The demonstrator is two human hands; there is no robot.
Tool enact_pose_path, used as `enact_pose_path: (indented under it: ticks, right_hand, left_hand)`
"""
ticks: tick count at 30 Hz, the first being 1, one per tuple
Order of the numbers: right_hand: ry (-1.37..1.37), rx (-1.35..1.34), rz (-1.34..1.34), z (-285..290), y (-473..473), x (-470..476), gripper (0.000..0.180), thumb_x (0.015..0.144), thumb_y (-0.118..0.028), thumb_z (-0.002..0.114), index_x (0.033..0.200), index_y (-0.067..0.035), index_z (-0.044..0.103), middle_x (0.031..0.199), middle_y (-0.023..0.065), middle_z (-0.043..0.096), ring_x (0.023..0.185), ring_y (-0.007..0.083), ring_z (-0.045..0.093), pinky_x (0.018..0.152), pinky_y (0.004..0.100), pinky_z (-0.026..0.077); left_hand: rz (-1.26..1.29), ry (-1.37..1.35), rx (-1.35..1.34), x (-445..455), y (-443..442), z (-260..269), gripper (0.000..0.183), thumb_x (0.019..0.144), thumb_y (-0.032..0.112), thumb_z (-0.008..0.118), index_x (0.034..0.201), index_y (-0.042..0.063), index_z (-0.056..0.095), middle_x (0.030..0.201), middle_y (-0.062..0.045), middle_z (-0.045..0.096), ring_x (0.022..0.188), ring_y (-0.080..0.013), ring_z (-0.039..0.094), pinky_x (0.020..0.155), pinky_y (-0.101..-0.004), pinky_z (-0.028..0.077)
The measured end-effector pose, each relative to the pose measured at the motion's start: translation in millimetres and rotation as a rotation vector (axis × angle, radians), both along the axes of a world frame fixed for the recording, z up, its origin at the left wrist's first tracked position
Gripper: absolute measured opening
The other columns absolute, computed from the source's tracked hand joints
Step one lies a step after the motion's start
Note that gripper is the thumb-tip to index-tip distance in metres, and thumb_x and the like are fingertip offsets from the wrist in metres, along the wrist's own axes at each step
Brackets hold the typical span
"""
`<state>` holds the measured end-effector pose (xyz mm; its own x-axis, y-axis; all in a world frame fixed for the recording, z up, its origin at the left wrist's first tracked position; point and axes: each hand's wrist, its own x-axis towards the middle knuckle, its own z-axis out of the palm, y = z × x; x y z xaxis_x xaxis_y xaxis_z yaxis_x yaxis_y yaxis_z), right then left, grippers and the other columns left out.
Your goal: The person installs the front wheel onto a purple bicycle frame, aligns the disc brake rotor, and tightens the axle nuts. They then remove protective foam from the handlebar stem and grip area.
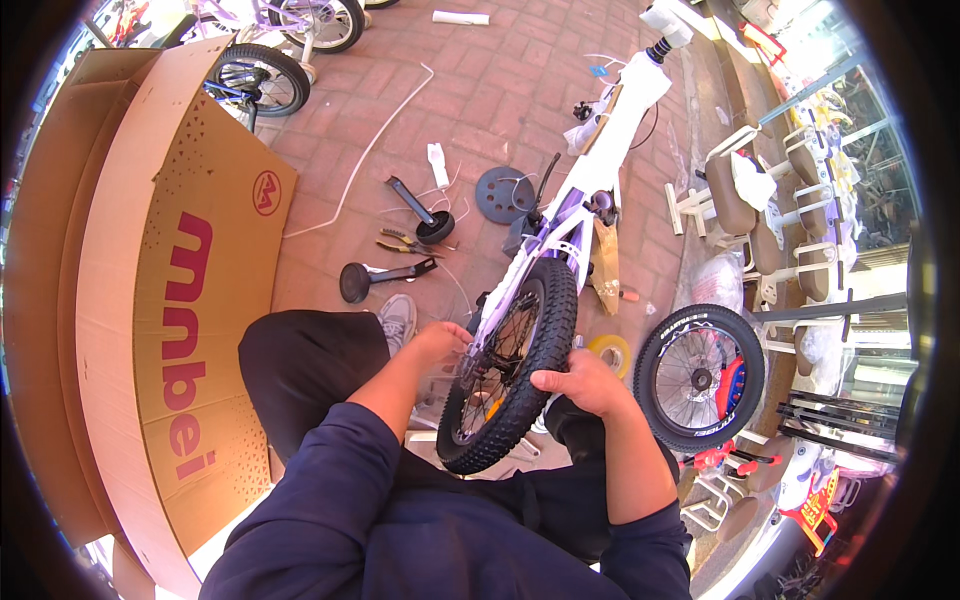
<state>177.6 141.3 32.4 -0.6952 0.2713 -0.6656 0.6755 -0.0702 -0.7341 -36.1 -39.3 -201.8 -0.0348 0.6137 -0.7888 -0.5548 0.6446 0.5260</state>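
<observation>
A white-and-purple bicycle frame [581, 176], partly in white wrapping, stretches away from me with its wheel [559, 322] between my knees. My right hand [589, 381] grips the knobby black tire from the right, thumb on the tread. On the other side my left hand [444, 343] has its fingertips together beside the frame's end near the wheel axle. Whether a small part is between those fingers cannot be made out. Spokes and a dark hub show inside the rim. A roll of yellow tape [611, 352] lies beyond my right hand, partly hidden by it.
Pliers [401, 241], training wheels [356, 282] and a dark round plate [505, 195] lie on the brick paving. At the left stands a large cardboard box [217, 330]. A loose wheel [699, 377] is at the right, near several small seats [733, 195]. Bicycles [259, 79] stand at the upper left.
</observation>
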Motion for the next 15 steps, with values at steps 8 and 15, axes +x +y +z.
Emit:
enact_pose_path:
  ticks: [8,15]
  right_hand:
    - [0.011,-0.015,-0.007,-3,-1,0,0.062,0.080,-0.057,0.083,0.099,0.002,0.074,0.090,0.0077,0.071,0.086,0.0200,0.065,0.082,0.0359,0.051]
    - [0.021,-0.021,-0.003,-4,-1,0,0.063,0.080,-0.058,0.082,0.100,0.002,0.073,0.090,0.0078,0.071,0.087,0.0211,0.065,0.083,0.0362,0.051]
  left_hand:
    - [-0.008,0.031,-0.226,1,2,21,0.017,0.095,0.026,0.073,0.102,0.011,0.068,0.092,-0.001,0.068,0.086,-0.0171,0.065,0.081,-0.0383,0.056]
    - [0.114,0.020,-0.119,-9,0,-1,0.004,0.095,0.015,0.068,0.097,0.012,0.068,0.085,0.002,0.064,0.080,-0.0148,0.063,0.077,-0.0339,0.055]
